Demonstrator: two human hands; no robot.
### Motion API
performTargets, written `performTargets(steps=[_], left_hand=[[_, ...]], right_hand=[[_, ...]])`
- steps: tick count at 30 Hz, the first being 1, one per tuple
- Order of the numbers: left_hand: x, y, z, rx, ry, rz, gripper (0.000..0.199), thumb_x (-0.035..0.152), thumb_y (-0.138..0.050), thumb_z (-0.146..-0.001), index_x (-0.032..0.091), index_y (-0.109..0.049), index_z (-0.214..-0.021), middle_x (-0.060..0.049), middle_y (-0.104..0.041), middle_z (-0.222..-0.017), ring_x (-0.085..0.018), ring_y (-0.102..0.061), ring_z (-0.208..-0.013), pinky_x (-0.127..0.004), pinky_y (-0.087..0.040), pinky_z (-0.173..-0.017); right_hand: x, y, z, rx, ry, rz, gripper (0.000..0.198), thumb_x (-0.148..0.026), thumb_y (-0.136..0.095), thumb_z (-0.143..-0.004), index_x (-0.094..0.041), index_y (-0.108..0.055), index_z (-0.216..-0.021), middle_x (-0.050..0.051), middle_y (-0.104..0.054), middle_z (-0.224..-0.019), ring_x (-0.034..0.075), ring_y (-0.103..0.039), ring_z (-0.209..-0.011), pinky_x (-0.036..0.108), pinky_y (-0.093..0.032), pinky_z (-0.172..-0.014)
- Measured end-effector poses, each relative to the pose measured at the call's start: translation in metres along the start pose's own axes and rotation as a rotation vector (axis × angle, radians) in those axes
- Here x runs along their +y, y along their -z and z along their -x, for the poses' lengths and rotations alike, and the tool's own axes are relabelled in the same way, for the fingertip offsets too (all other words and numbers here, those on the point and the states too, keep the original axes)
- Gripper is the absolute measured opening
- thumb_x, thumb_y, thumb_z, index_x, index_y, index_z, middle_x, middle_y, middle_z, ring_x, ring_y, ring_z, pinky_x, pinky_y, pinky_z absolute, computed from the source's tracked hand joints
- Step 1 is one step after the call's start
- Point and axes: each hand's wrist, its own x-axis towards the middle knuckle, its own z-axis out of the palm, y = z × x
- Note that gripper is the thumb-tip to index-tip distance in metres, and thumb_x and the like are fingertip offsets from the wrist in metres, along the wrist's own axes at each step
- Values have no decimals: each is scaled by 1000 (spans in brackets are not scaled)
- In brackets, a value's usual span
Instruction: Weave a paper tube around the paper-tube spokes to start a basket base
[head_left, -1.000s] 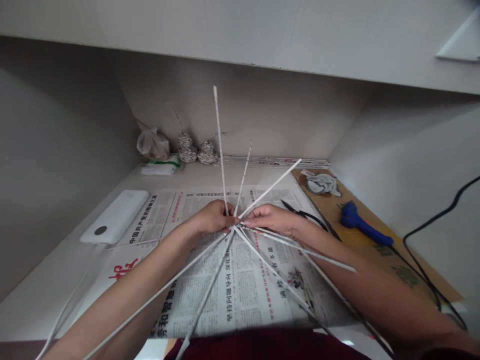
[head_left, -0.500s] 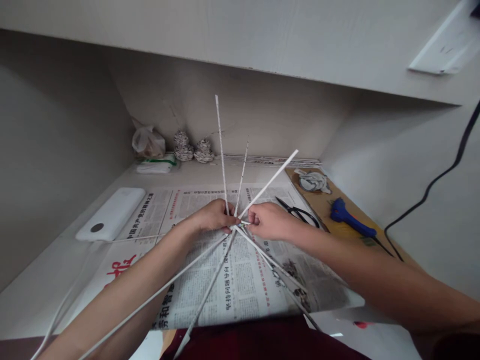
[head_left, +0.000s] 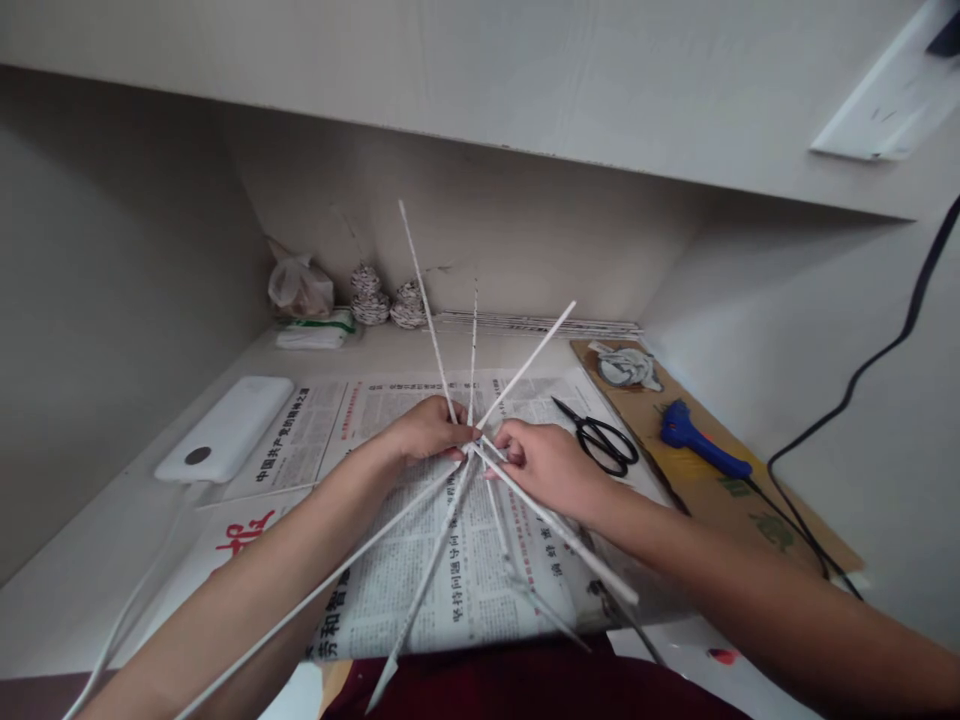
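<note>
Thin rolled paper sticks (head_left: 527, 369) cross at one point and fan out in several directions, some up toward the back wall, some down toward my body. At the crossing, my left hand (head_left: 429, 430) is closed, thumb pressed on the sticks with the fingers beneath. Just right of the crossing my right hand (head_left: 553, 466) has its fingers curled in a pinch on a paper stick near the centre. The exact grip is partly hidden by the fingers. Underneath, printed newspaper sheets (head_left: 480, 590) cover the tabletop.
Black scissors (head_left: 606, 445) lie right of my right hand. A blue glue gun (head_left: 701, 440) and crumpled wrapping (head_left: 626, 367) rest on cardboard (head_left: 739, 505). At left is a white power bank (head_left: 225, 430). Behind stand two woven gourd shapes (head_left: 369, 297), a plastic bag (head_left: 300, 287) and loose paper sticks (head_left: 540, 325).
The stick bundle has turned, its upper ends tilting left. My right hand has shifted slightly right and down, and a lower stick on the right has swung; the scissors show more fully.
</note>
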Motion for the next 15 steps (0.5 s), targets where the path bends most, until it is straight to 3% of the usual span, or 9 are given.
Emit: performTargets(steps=[6,10,15], left_hand=[[-4,-3,-2,44,-80,-163,25,36,-69,-67,15,-56,-63,5,-48,-45,-8,-40,-43,-21,-28,-43],[-6,-6,-4,76,-74,-75,25,36,-69,-66,14,-57,-64,4,-50,-48,-9,-42,-45,-22,-30,-46],[-3,-10,-3,105,-22,99,26,32,-75,-59,14,-57,-58,3,-51,-48,-9,-43,-46,-23,-32,-47]], right_hand=[[5,-5,2,20,-107,-226,23,-42,-69,-75,-22,-68,-85,-2,-66,-71,12,-57,-62,22,-36,-55],[-2,-8,5,28,-132,-287,18,-36,-69,-74,-22,-69,-87,-3,-67,-70,12,-58,-62,21,-38,-57],[-11,-12,8,98,-52,-202,14,-35,-63,-80,-22,-69,-82,-2,-68,-73,11,-58,-63,21,-36,-59]])
